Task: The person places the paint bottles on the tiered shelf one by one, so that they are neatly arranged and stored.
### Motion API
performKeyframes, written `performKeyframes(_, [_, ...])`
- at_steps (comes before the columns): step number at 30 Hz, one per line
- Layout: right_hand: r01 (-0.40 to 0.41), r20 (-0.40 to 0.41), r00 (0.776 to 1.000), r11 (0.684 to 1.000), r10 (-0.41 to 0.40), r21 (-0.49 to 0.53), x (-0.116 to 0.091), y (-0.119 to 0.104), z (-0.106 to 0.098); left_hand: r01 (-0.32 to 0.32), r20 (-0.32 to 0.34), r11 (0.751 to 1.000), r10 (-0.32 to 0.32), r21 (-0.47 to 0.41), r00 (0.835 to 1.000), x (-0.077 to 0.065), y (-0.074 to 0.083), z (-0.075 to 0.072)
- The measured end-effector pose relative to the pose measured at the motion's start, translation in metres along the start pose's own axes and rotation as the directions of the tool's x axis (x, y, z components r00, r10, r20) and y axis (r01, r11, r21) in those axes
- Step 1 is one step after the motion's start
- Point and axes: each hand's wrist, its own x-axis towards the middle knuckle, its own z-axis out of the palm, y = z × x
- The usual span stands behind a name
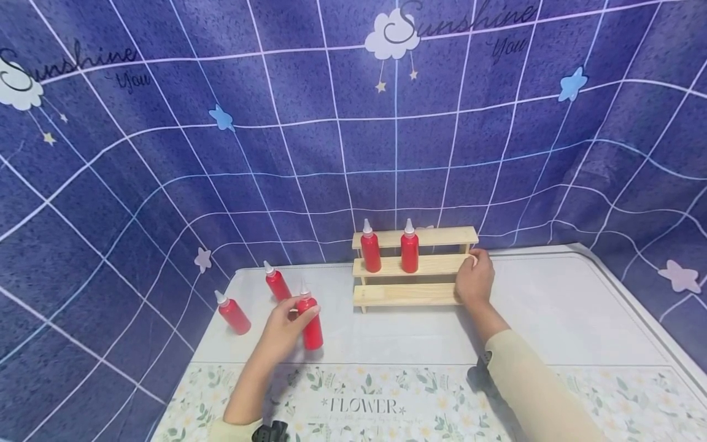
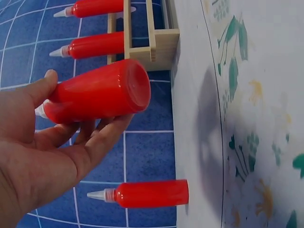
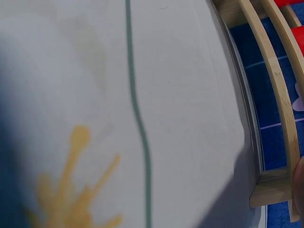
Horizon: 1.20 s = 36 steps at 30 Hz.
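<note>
My left hand (image 1: 280, 334) grips a red squeeze bottle (image 1: 312, 331) with a pale pointed nozzle, thumb on one side and fingers on the other. In the left wrist view the bottle's base (image 2: 138, 88) shows, held off the table. My right hand (image 1: 476, 279) holds the right end of a three-tier wooden rack (image 1: 409, 296); in the right wrist view only a sliver of that hand (image 3: 298, 185) appears at the edge. Two similar bottles, a left one (image 1: 370, 253) and a right one (image 1: 410, 254), stand upright on the rack's middle tier.
Two more red bottles stand on the table's left side, one farther back (image 1: 278, 285) and one nearer the left edge (image 1: 234, 316). A white table (image 1: 563, 307) carries a floral mat (image 1: 353, 390) along its front. Behind hangs a blue grid-patterned cloth (image 1: 331, 141).
</note>
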Motion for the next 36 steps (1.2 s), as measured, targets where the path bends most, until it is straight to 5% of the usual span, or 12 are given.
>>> performKeyframes(16, [0.018,-0.003,1.000,1.000,-0.018,-0.001,0.002,0.007,0.002,0.017,0.111,0.984,0.003,-0.177,0.994,0.002,0.020,0.028])
performKeyframes(36, [0.005,-0.002,1.000,1.000,-0.005,-0.002,0.002,0.003,0.001,-0.042,0.075,0.979,0.058,-0.197,0.995,0.009,0.030,0.049])
